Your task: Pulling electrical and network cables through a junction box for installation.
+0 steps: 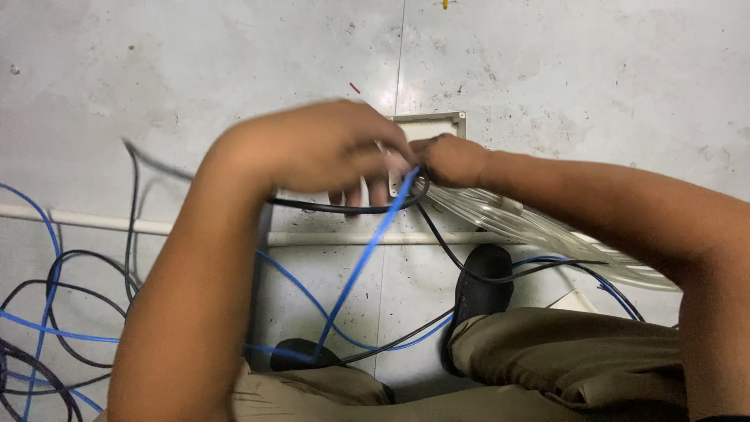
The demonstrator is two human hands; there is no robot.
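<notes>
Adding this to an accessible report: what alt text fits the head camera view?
Seen from above, a person's left hand and right hand meet at a white wall box, handling a blue cable and a black cable. Clear ribbed tubing runs under the right forearm, and loose cables cross the grey floor.

left hand (320,148) motion-blurred, wall box (428,129) mostly hidden behind hands, tangled cables (47,312) cut off at left edge
</notes>
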